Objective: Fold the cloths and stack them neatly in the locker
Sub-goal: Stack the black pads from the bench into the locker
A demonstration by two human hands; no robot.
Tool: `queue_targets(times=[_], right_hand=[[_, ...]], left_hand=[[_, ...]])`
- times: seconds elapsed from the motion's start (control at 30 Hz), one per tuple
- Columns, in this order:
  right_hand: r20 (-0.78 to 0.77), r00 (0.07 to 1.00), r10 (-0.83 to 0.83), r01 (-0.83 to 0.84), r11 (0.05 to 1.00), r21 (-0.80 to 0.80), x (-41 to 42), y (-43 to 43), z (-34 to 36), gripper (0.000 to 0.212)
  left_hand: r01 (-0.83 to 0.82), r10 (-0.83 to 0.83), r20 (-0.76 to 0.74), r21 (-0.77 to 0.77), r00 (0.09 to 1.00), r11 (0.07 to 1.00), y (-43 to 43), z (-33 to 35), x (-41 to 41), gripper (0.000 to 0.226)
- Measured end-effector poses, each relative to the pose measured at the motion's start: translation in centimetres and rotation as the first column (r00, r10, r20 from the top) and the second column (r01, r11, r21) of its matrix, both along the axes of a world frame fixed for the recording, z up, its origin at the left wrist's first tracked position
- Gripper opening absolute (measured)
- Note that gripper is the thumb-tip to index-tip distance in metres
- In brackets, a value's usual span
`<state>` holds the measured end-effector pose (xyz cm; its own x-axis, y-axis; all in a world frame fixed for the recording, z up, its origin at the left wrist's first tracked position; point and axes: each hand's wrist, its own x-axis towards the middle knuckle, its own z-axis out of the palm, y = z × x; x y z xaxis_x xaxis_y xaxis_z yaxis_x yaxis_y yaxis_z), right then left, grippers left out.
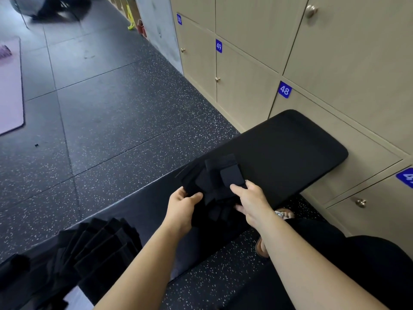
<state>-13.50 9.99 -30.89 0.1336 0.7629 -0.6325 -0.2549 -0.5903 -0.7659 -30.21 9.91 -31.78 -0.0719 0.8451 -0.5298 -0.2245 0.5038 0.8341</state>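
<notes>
Together, the left hand and right hand curl round a bundle of black cloths over the bench, lockers at two o'clock.

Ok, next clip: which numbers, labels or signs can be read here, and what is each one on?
"50": far blue tag, on a locker door.
"49": middle blue tag, on the next door.
"48": near blue tag, on the third door.
"4", rest cut off by the frame: edge tag.
Yellow sign far back: too blurred to read.
</notes>
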Motion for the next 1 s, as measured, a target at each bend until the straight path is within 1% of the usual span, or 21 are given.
queue_targets(times=[0.07,0.1,0.13,0.23,0.27,0.33,0.37,0.47,0.57,0.63,0.77,0.87,1.0], right_hand=[[-0.006,1.0,-0.008,0.008,0.999,0.033,0.6,0.5,0.6,0.018],[0.001,1.0,-0.026,0.026,0.998,0.052,1.0,0.7,1.2,0.015],[-0.002,0.999,-0.054,0.054,0.996,0.071,1.4,0.8,1.7,0.013],[-0.052,0.983,-0.175,0.18,0.977,0.115,4.0,1.0,3.3,0.017],[-0.059,0.977,-0.205,0.211,0.969,0.131,5.1,0.8,3.9,0.018],[-0.064,0.967,-0.247,0.254,0.955,0.153,7.2,0.4,5.4,0.033],[-0.069,0.964,-0.258,0.266,0.951,0.156,8.1,0.0,6.0,0.035],[-0.149,0.949,-0.277,0.301,0.937,0.179,10.3,-0.9,7.7,0.012],[-0.225,0.931,-0.286,0.34,0.905,0.255,11.5,-1.6,9.5,0.014],[-0.241,0.923,-0.302,0.366,0.882,0.297,12.8,-2.2,10.5,0.015],[-0.176,0.908,-0.381,0.42,0.837,0.351,17.3,-4.7,12.6,0.014],[-0.102,0.866,-0.49,0.489,0.782,0.387,21.9,-7.5,13.5,0.012],[0.004,0.793,-0.609,0.552,0.721,0.42,28.5,-11.7,13.6,0.012]], left_hand=[[-0.02,0.021,0.051,-0.017,0.998,1.0,0.6,0.7,0.5,0.02],[-0.03,0.031,0.071,-0.023,0.997,0.999,0.9,1.1,0.9,0.018],[-0.038,0.041,0.094,-0.027,0.995,0.999,1.2,1.6,1.3,0.017],[-0.044,0.048,0.173,-0.031,0.984,0.999,1.7,3.4,3.2,0.017],[-0.042,0.048,0.203,-0.033,0.978,0.999,1.9,4.0,4.0,0.018],[-0.024,0.033,0.247,-0.04,0.969,0.999,2.1,5.3,5.7,0.019],[-0.007,0.018,0.26,-0.042,0.965,0.999,2.1,6.0,6.5,0.019],[0.038,-0.02,0.29,-0.057,0.957,0.998,1.9,8.2,8.6,0.04],[0.053,-0.044,0.296,-0.021,0.954,0.998,1.6,10.3,10.2,0.041],[0.067,-0.064,0.291,0.001,0.955,0.998,1.1,11.5,11.5,0.04],[0.131,-0.13,0.266,0.016,0.955,0.991,0.0,13.0,15.3,0.042],[0.177,-0.173,0.284,0.012,0.943,0.984,-1.0,13.7,19.1,0.049],[0.282,-0.275,0.287,0.019,0.918,0.959,-2.6,13.6,25.2,0.028]])
